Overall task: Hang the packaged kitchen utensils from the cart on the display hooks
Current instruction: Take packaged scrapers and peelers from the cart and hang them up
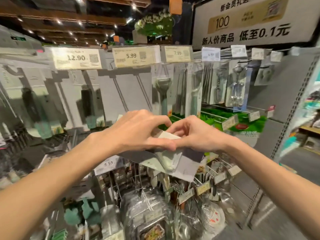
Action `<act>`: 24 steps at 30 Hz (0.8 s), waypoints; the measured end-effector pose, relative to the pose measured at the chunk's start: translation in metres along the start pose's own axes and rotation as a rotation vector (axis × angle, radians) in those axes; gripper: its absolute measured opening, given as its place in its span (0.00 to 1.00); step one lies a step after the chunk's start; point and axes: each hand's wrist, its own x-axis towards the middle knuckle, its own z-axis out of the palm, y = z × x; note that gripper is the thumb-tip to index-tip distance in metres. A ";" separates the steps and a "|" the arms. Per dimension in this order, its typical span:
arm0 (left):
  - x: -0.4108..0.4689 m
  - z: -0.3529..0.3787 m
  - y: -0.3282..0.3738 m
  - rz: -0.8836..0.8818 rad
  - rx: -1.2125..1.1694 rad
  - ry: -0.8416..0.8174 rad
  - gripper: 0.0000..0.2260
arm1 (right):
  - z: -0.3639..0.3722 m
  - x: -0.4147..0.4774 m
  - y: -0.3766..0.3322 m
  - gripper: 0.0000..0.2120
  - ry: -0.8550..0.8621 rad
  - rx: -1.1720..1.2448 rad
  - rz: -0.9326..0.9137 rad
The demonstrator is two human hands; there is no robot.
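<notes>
A packaged utensil [170, 161], a pale green handle on a grey card, lies nearly flat at chest height in front of the display. My left hand [136, 130] grips its top edge from the left. My right hand [194, 134] pinches the same edge from the right, and the thumbs meet at the centre. The card's upper part is hidden under both hands. Behind them hang rows of carded utensils [162, 90] on the display hooks, under price tags reading 12.90 [76, 58], 5.99 [131, 56] and 7.99 [177, 53].
Lower hooks [143, 193] with more packaged goods and small price tags stick out below my hands. A green shelf strip [242, 122] runs at right. A grey upright panel [287, 101] ends the rack, with aisle floor [294, 158] beyond. The picture is blurred.
</notes>
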 end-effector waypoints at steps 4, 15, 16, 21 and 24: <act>0.030 0.020 0.011 -0.038 -0.090 -0.005 0.34 | -0.034 -0.005 0.023 0.20 -0.011 -0.004 0.044; 0.088 0.059 0.009 -0.461 -0.263 0.310 0.25 | -0.139 0.013 0.119 0.48 -0.199 0.856 0.059; 0.091 0.064 0.010 -0.505 -0.291 0.364 0.24 | -0.141 0.019 0.123 0.47 -0.219 0.887 0.025; 0.107 0.077 0.026 -0.718 -0.423 0.590 0.17 | -0.121 0.046 0.112 0.24 -0.041 0.709 -0.077; 0.116 0.076 0.036 -0.768 -0.503 0.674 0.09 | -0.108 0.060 0.098 0.10 0.040 0.704 -0.136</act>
